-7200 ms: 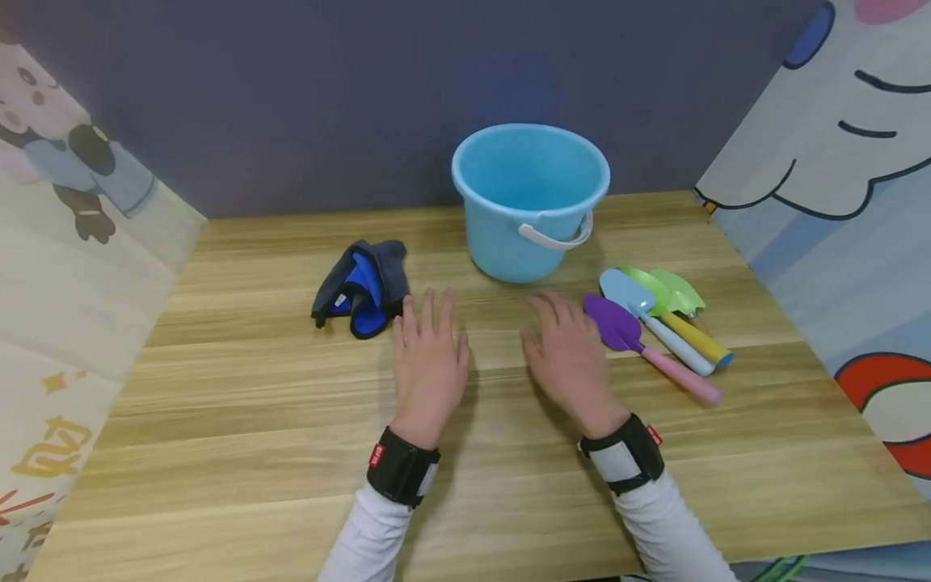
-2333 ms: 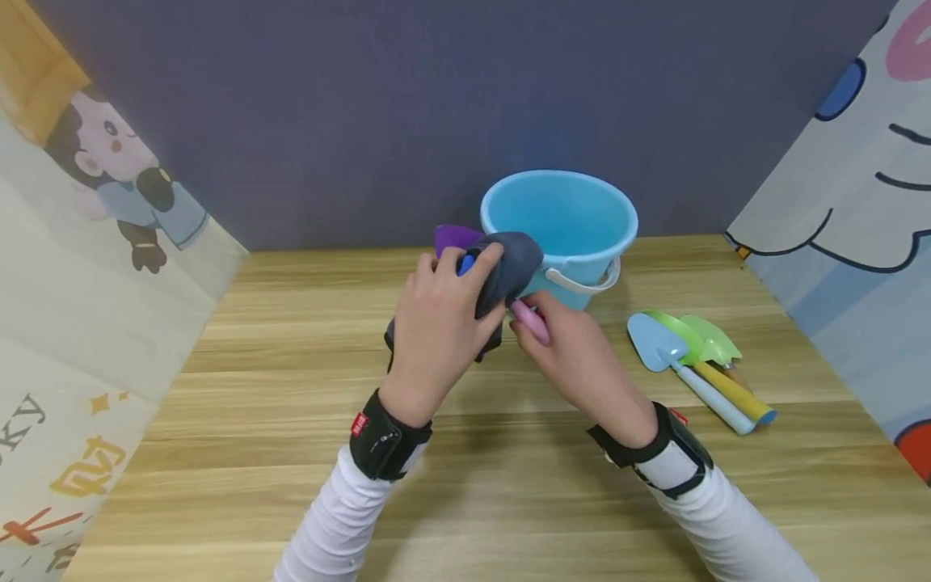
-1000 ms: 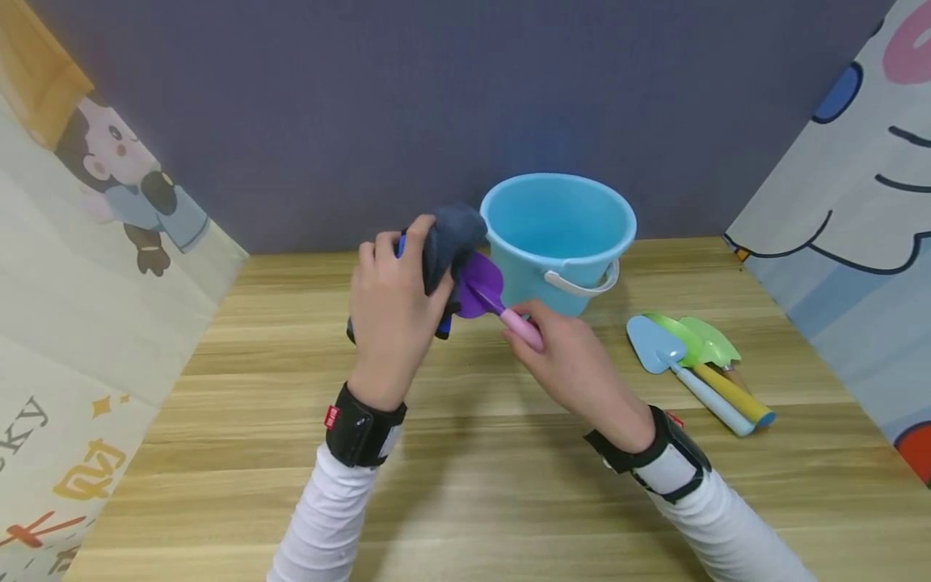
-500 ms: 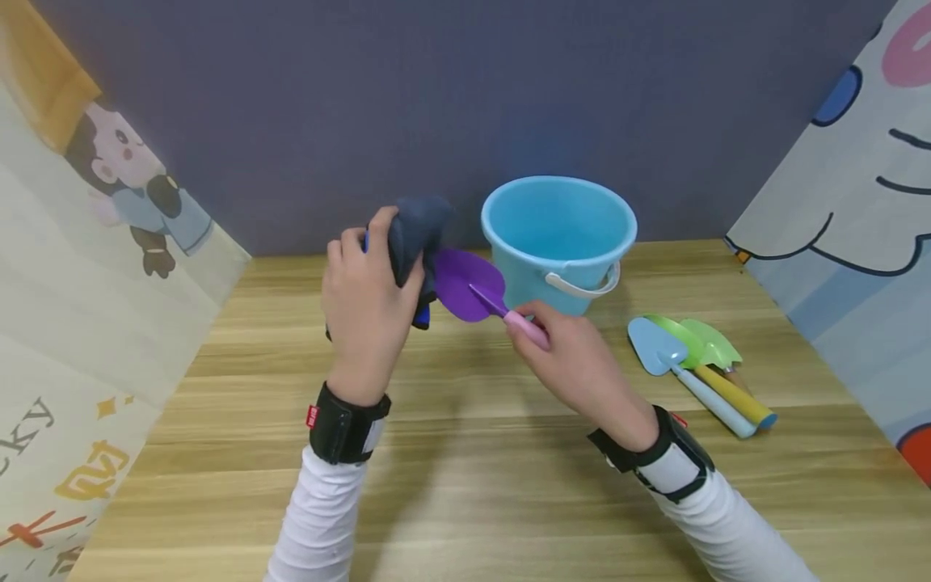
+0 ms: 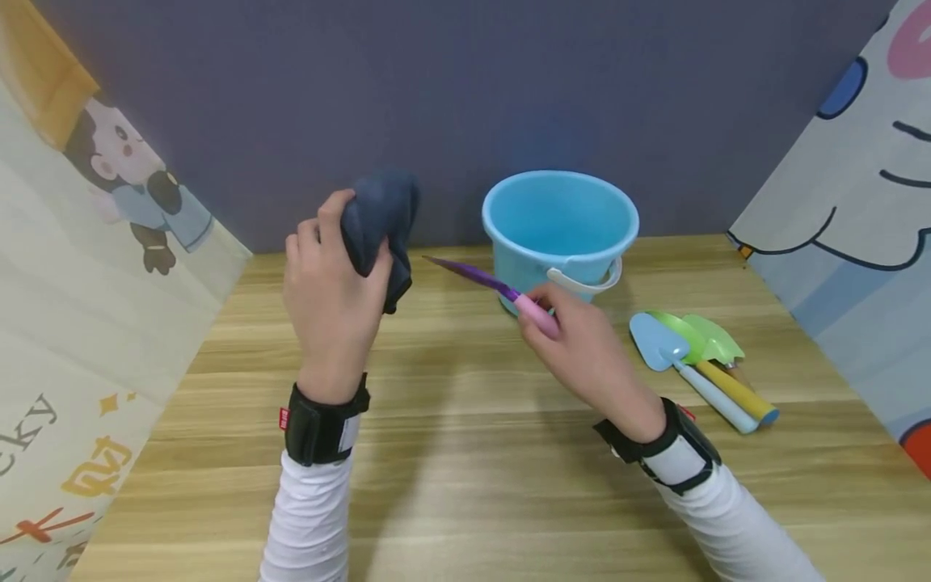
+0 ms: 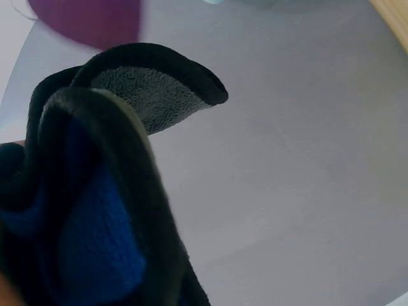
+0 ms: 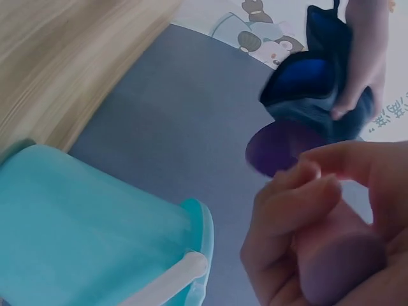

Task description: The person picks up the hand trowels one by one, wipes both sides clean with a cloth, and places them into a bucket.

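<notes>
So there's a wood-grain table filling most of the spot, and one light blue bucket standing upright near the back edge, white handle drooping at the front. Two hands out over the table, both busy. The left hand has its fingers curled round a bunched dark grey cloth, blue on the inside. The right hand grips the pink handle of a purple shovel, held up in front of the bucket. Its long axis slants left and away from the person, so the blade points from the right hand straight at the cloth, small gap between. Right hand's the nearer one obviously, left is just past the tip. Over on the right a light blue trowel, a green scoop and a pale green serrated tool lie overlapping. My tally: one bucket, one cloth, four digging tools, one held and three lying down
</notes>
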The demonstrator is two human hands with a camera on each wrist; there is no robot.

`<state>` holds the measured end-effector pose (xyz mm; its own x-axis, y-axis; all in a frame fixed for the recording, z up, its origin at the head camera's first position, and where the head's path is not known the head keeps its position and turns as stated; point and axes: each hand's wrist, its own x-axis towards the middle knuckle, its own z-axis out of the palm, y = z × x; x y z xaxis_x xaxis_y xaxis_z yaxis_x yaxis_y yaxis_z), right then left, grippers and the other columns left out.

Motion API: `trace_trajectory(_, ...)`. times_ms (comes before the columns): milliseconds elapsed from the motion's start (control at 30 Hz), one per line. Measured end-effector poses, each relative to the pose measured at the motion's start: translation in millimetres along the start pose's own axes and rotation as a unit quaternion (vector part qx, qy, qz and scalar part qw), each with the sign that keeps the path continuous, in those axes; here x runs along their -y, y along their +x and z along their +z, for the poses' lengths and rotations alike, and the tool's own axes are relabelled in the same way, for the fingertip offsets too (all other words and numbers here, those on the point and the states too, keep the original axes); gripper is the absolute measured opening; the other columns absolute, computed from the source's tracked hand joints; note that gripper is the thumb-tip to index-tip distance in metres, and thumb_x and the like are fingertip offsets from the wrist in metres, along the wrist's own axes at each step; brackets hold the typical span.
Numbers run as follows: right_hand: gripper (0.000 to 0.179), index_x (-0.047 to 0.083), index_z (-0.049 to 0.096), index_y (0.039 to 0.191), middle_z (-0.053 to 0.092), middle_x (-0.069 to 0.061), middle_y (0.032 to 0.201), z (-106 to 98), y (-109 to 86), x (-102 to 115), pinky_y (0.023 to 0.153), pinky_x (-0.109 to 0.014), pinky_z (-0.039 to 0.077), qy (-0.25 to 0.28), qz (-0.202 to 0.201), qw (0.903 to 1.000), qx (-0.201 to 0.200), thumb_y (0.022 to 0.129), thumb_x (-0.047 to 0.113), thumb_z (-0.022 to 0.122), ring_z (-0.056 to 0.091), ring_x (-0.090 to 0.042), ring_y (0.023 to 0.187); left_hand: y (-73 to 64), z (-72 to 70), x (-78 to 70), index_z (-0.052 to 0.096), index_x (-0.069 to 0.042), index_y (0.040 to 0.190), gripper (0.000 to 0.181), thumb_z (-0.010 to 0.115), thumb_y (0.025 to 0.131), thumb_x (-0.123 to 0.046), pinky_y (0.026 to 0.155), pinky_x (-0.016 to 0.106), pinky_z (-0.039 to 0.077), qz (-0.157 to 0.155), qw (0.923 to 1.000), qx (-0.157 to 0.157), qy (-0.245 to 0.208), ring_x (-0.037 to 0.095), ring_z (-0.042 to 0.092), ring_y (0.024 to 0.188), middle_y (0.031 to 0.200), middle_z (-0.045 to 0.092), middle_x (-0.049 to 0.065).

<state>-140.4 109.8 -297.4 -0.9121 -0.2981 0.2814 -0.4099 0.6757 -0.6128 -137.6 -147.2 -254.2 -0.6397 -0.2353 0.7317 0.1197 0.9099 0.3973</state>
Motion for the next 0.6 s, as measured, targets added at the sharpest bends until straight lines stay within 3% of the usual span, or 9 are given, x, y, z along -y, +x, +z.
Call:
trace_trajectory(233, 0.026, 0.013, 0.057, 0.123, 0.068, -0.006, 0.091, 3, 1.9, -1, 0.061, -0.032, 0.047, -0.011, -0.015, 0.9998, 0.0, 0.1, 0.024, 0.062, 0.059, -0.019, 0.068, -2.4, -12.4, -12.5, 0.052, -0.021, 0.142, 0.052, 0.069, 0.094, -0.033, 0.082, 0.056, 0.052, 0.019, 0.9975, 0.001, -0.068, 0.039, 0.061, 0.103, 0.125, 0.067, 0.017)
trace_trajectory(400, 0.018, 0.013, 0.062, 0.112, 0.06, -0.004, 0.081, 5, 2.3, -1, 0.062, -0.032, 0.042, -0.039, -0.008, 0.9992, -0.006, 0.1, 0.026, 0.059, 0.055, -0.019, 0.066, -8.6, -16.7, -26.2, 0.052, -0.018, 0.143, 0.054, 0.071, 0.094, -0.032, 0.084, 0.053, 0.054, 0.056, 0.9928, 0.035, -0.1, 0.038, 0.062, 0.103, 0.123, 0.068, 0.017)
trace_trajectory(600, 0.016, 0.014, 0.065, 0.109, 0.058, -0.002, 0.079, 6, 3.5, -2, 0.062, -0.033, 0.042, -0.045, -0.018, 0.9988, -0.01, 0.101, 0.028, 0.058, 0.054, -0.019, 0.066, -19.4, -14.9, -44.8, 0.05, -0.017, 0.144, 0.057, 0.072, 0.093, -0.034, 0.079, 0.049, 0.057, 0.094, 0.9882, 0.088, -0.083, 0.032, 0.063, 0.1, 0.117, 0.068, 0.016)
